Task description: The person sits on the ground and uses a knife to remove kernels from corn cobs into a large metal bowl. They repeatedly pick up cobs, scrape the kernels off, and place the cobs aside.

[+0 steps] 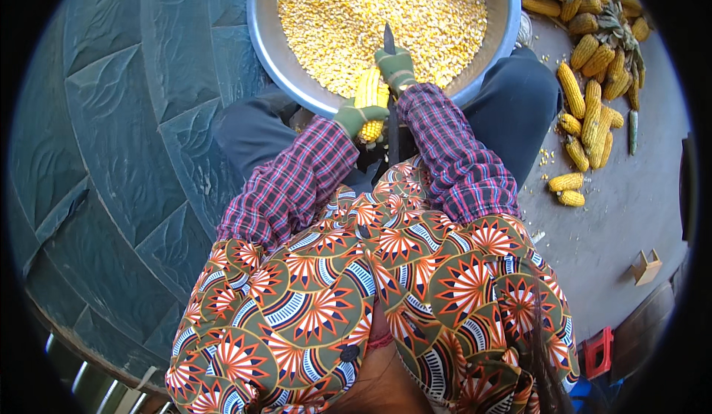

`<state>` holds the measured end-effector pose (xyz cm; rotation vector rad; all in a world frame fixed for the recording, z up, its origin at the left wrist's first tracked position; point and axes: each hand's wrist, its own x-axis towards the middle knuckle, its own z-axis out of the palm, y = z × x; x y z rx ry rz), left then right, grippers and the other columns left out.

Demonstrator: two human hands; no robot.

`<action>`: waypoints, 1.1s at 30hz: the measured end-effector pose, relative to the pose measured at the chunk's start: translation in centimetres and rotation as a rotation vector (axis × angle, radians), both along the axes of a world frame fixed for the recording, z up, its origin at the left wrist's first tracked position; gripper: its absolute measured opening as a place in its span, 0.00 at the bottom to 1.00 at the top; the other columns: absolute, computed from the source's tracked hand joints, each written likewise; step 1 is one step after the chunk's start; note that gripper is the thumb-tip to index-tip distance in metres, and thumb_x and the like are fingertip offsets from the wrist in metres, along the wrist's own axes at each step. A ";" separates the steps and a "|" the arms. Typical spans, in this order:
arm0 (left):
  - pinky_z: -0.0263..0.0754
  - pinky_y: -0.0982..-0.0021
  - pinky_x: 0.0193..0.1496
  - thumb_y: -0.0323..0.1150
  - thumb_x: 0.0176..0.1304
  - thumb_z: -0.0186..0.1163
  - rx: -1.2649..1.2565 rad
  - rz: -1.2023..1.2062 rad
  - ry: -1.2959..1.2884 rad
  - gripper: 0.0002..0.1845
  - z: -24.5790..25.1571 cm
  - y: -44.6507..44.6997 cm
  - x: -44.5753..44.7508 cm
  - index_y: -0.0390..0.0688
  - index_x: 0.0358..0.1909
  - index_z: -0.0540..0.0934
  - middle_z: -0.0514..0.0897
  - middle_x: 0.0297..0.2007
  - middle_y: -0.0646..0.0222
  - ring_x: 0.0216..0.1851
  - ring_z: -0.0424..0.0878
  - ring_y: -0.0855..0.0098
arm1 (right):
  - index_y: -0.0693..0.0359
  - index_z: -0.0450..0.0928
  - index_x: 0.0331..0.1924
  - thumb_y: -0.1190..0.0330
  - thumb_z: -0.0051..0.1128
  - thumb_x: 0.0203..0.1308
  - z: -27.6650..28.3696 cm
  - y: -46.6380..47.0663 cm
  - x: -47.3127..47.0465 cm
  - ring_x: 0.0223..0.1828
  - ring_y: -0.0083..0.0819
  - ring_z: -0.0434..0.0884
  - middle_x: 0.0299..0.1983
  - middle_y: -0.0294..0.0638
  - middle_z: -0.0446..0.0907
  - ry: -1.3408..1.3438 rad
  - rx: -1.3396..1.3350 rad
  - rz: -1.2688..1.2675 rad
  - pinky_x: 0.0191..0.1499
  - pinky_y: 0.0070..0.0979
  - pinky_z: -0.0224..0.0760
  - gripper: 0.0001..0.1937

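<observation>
A yellow corn cob (369, 98) with kernels on it is gripped by my left hand (360, 117), which wears a green glove, at the near rim of a wide metal basin (289, 95). Loose corn kernels (345, 19) fill much of the basin. My right hand (396, 69), also gloved in green, is closed around a long dark metal blade or bar (389, 40), whose pointed end sticks out over the kernels. The rest of that tool runs back between my forearms towards my lap. The cob lies just left of the tool; whether they touch is unclear.
A pile of corn cobs (601, 58), some with dry husks, lies on the grey floor to the right, with two cobs (566, 182) nearer me. Scattered kernels lie beside them. Left is dark green sheeting (122, 136). A small wooden object (646, 268) and a red plastic object (598, 353) are lower right.
</observation>
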<state>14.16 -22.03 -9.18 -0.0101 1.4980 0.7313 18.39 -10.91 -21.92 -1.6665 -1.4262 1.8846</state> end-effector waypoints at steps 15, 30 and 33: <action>0.74 0.65 0.39 0.31 0.35 0.69 0.132 -0.268 0.516 0.42 -1.8 -0.5 -0.1 0.33 0.51 0.54 0.74 0.40 0.56 0.38 0.76 0.63 | 0.64 0.78 0.32 0.59 0.55 0.40 -0.5 -0.5 -0.9 0.32 0.32 0.77 0.29 0.47 0.78 0.058 -0.248 0.025 0.38 0.26 0.67 0.17; 0.72 0.68 0.43 0.45 0.39 0.66 0.235 -0.458 0.626 0.36 0.0 0.5 -0.7 0.33 0.46 0.64 0.76 0.39 0.56 0.38 0.77 0.63 | 0.64 0.78 0.30 0.59 0.51 0.42 -3.3 0.5 -0.8 0.30 0.32 0.78 0.27 0.47 0.78 0.217 -0.335 -0.106 0.35 0.25 0.68 0.16; 0.70 0.68 0.45 0.39 0.39 0.67 -0.111 -0.966 0.917 0.35 -2.2 0.5 0.5 0.34 0.47 0.64 0.75 0.44 0.57 0.41 0.76 0.65 | 0.65 0.78 0.30 0.59 0.51 0.42 -1.0 0.5 -0.5 0.32 0.34 0.78 0.30 0.48 0.78 -0.090 -0.191 0.048 0.37 0.26 0.68 0.17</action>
